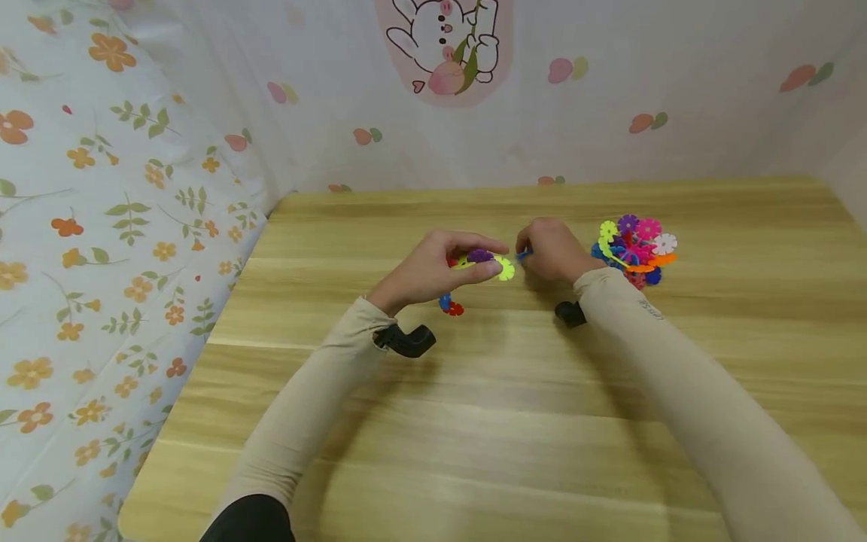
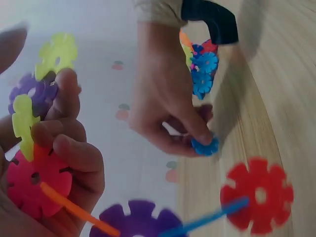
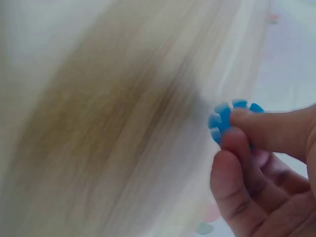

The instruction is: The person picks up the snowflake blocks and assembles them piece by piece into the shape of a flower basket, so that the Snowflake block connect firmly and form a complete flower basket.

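My left hand (image 1: 436, 265) grips a chain of interlocking notched plastic discs (image 2: 39, 187), slotted together edge to edge. In the left wrist view the chain runs from a yellow disc (image 2: 58, 53) past purple and pink ones, then curves through an orange and a purple disc (image 2: 138, 219) to a red disc (image 2: 257, 195) at its end. Just to the right, my right hand (image 1: 557, 250) pinches a single blue notched disc (image 3: 223, 117) between thumb and fingers. A small gap separates that blue disc from the yellow end of the chain.
A heap of multicoloured notched discs (image 1: 633, 248) lies on the wooden table (image 1: 474, 421), beside my right wrist. Patterned white cloth (image 1: 305, 143) hangs behind the table's far edge and along its left side. Each wrist wears a black camera mount (image 1: 409, 342).
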`<state>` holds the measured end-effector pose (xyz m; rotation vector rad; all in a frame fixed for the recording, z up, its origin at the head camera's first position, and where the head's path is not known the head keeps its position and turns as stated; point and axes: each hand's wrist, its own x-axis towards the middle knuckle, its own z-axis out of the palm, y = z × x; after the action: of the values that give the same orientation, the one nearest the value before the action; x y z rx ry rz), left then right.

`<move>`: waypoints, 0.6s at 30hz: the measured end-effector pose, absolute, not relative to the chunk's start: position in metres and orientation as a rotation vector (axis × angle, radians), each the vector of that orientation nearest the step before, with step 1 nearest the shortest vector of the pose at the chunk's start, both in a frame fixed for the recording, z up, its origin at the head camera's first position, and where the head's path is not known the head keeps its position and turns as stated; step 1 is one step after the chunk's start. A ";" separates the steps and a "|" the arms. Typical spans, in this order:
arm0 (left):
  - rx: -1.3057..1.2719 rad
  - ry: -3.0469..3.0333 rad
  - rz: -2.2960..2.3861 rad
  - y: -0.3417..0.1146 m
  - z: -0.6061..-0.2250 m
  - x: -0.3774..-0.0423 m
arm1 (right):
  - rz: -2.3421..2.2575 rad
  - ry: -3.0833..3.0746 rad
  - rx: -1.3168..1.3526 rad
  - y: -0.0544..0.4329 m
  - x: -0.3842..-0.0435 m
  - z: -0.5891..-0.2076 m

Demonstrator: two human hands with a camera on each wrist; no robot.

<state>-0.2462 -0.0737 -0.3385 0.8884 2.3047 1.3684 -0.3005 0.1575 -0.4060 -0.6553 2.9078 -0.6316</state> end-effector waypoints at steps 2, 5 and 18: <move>0.928 2.309 1.361 -0.074 -0.339 -0.246 | -0.708 2.887 -0.685 0.159 -0.291 -0.400; 0.990 2.315 1.380 -0.073 -0.340 -0.244 | -0.910 2.836 -0.679 0.163 -0.270 -0.392; 1.114 2.444 1.330 -0.069 -0.342 -0.245 | -1.653 2.790 -0.569 0.173 -0.191 -0.362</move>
<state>-0.2448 -0.0687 -0.3422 1.1143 2.4439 1.3298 -0.1906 0.1731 -0.3624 -0.5687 2.7900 -1.6533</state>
